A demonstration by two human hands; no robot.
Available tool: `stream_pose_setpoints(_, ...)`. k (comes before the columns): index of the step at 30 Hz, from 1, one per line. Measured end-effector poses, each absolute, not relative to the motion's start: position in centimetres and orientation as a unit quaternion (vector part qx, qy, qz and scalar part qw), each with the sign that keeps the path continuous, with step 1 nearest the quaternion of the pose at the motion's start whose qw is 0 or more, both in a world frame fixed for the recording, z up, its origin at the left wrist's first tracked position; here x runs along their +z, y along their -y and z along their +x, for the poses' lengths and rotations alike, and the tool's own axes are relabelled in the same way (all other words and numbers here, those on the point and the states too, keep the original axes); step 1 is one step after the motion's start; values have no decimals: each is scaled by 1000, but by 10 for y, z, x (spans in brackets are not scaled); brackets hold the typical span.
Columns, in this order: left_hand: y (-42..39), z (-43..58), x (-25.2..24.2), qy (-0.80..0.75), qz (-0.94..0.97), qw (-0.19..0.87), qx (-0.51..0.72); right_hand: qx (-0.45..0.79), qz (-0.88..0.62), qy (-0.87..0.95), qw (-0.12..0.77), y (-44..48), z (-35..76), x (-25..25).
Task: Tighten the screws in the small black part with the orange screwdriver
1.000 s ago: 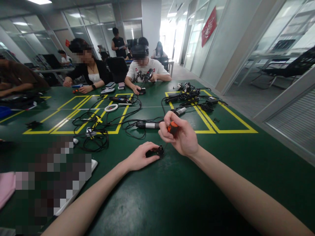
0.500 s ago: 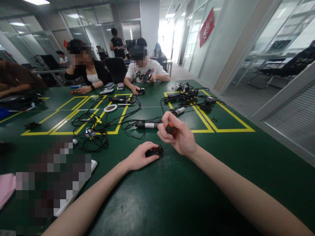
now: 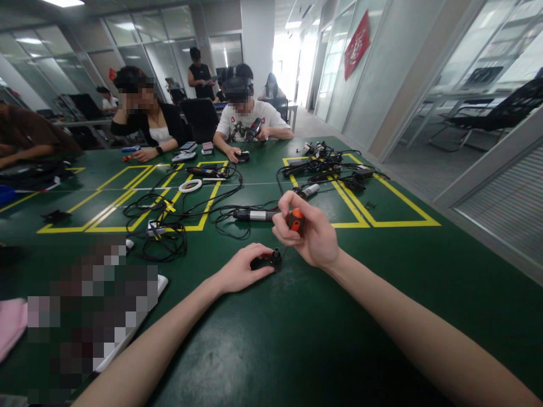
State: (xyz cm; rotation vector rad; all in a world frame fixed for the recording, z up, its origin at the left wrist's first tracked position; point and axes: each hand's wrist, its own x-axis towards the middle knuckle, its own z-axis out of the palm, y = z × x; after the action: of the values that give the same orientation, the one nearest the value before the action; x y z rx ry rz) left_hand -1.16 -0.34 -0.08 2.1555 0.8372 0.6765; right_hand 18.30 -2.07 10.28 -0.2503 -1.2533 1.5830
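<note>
Low over the green table (image 3: 237, 350), my left hand (image 3: 241, 268) pinches a small black cylindrical part (image 3: 276, 257) between thumb and fingers. The part stands upright on the tabletop with its narrower end up. My right hand (image 3: 311, 232) is closed round the orange and dark grey handle of a screwdriver (image 3: 296, 219), above and right of the part. Its thin shaft slants down toward the part's right side. Whether the tip touches the part is too small to tell.
Beyond my hands lie a silver-and-black handheld tool (image 3: 257, 216), tangled cables (image 3: 165, 243) and a pile of black cords (image 3: 322, 164). A white ring (image 3: 190, 186) lies among yellow tape lines. Across the table, a person in a white shirt (image 3: 271, 116) handles a power tool (image 3: 253, 130).
The screwdriver handle has turned in my right hand, so more of its orange face shows. My left hand and the black part have stayed in place.
</note>
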Motion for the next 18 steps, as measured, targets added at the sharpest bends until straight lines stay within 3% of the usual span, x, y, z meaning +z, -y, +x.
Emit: stream_pose_setpoints(18, 3, -12, -2, -326, 841, 346, 260, 666, -111, 529, 513, 22, 180, 103)
